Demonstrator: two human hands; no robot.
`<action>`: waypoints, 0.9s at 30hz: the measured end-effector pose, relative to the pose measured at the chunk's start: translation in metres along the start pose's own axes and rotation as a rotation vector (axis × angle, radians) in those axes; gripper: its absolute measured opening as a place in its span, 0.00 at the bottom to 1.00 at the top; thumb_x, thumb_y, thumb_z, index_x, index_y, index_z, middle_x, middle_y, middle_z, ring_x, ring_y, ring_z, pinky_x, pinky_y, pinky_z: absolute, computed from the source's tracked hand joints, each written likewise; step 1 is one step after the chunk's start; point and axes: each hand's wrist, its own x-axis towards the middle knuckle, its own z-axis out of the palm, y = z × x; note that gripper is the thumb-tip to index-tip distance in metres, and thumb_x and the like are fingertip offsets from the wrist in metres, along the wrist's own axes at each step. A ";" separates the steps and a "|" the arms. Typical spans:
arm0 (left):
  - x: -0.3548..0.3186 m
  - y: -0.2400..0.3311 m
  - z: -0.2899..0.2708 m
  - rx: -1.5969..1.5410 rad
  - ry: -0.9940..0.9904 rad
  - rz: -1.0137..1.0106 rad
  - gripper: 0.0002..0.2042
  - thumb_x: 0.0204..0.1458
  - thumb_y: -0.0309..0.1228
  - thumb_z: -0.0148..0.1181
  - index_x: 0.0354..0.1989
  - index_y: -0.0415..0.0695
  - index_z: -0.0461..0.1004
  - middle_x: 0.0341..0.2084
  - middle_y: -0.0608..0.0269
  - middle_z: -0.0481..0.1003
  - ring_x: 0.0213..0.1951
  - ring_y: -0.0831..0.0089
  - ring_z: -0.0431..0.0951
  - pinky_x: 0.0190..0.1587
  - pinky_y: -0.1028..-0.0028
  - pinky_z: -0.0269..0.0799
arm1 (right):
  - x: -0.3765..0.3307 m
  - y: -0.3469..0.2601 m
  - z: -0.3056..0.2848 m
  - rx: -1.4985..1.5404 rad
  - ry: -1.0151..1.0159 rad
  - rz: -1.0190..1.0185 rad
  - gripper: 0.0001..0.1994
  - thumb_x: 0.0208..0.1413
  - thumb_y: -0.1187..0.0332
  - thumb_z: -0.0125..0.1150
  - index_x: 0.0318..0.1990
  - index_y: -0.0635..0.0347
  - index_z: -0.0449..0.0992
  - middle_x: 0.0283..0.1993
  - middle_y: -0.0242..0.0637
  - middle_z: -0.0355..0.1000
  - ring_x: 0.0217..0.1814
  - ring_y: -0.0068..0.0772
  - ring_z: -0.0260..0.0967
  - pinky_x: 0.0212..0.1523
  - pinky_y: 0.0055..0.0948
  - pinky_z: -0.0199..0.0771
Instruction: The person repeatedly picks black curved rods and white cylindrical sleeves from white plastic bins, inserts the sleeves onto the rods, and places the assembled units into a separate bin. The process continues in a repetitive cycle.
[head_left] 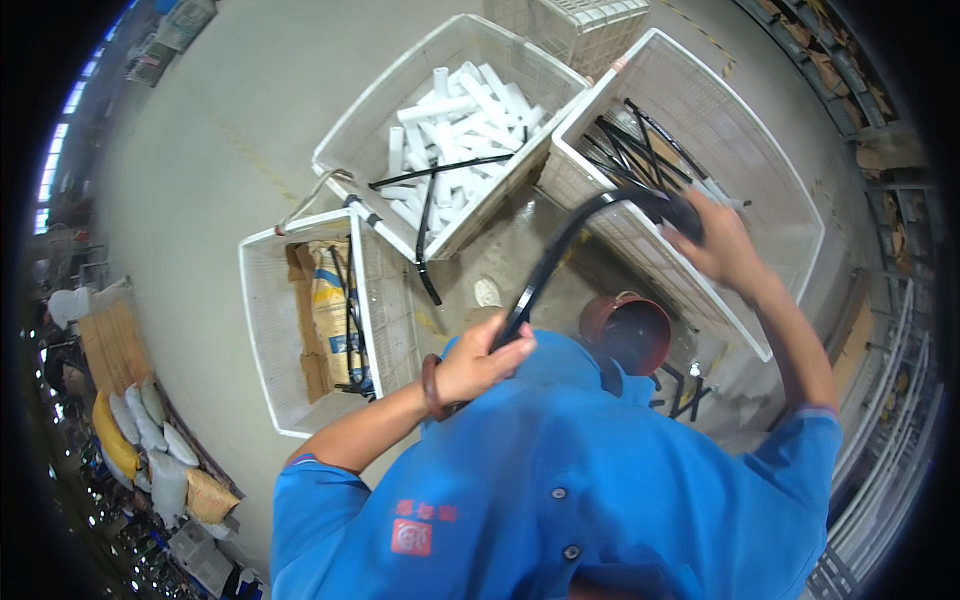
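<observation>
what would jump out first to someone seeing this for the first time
A long black curved strip arches across the middle, gripped low by the left hand and high by the right hand over the right-hand white basket. Above the strip, the middle basket is heaped with white tubes. A red bucket sits just below the strip.

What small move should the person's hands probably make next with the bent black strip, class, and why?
Probably lower the right hand to lay the long bent black strip into the white wire basket on the right. That end already hangs over this basket, where similar thin black strips lie, while the left hand holds the other end near the chest.
</observation>
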 end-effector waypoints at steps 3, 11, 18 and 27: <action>-0.001 -0.001 -0.019 0.214 0.077 0.102 0.10 0.58 0.35 0.61 0.38 0.44 0.69 0.24 0.74 0.66 0.28 0.86 0.66 0.33 0.80 0.66 | 0.078 -0.047 -0.007 0.190 -0.233 -0.307 0.12 0.49 0.68 0.65 0.40 0.59 0.73 0.26 0.49 0.71 0.32 0.56 0.70 0.36 0.44 0.71; 0.045 -0.020 -0.065 0.064 0.075 -0.033 0.14 0.57 0.41 0.62 0.29 0.42 0.72 0.20 0.70 0.70 0.22 0.83 0.70 0.25 0.78 0.66 | 0.133 -0.142 0.130 -0.338 -0.803 -1.055 0.07 0.46 0.69 0.59 0.33 0.57 0.76 0.25 0.40 0.77 0.32 0.45 0.79 0.28 0.41 0.77; 0.063 -0.068 -0.197 -0.437 0.652 -0.264 0.21 0.61 0.39 0.56 0.14 0.50 0.62 0.07 0.73 0.61 0.07 0.81 0.58 0.10 0.78 0.52 | 0.330 -0.098 0.276 0.307 -0.276 -1.132 0.30 0.44 0.63 0.69 0.58 0.50 0.70 0.57 0.35 0.69 0.62 0.42 0.62 0.63 0.42 0.56; 0.074 -0.168 -0.207 -0.521 1.302 -0.464 0.12 0.57 0.37 0.56 0.31 0.39 0.72 0.14 0.65 0.67 0.17 0.75 0.69 0.22 0.74 0.68 | 0.602 0.205 0.575 -0.570 -0.652 0.046 0.12 0.59 0.68 0.53 0.49 0.54 0.75 0.52 0.39 0.74 0.57 0.41 0.72 0.56 0.44 0.69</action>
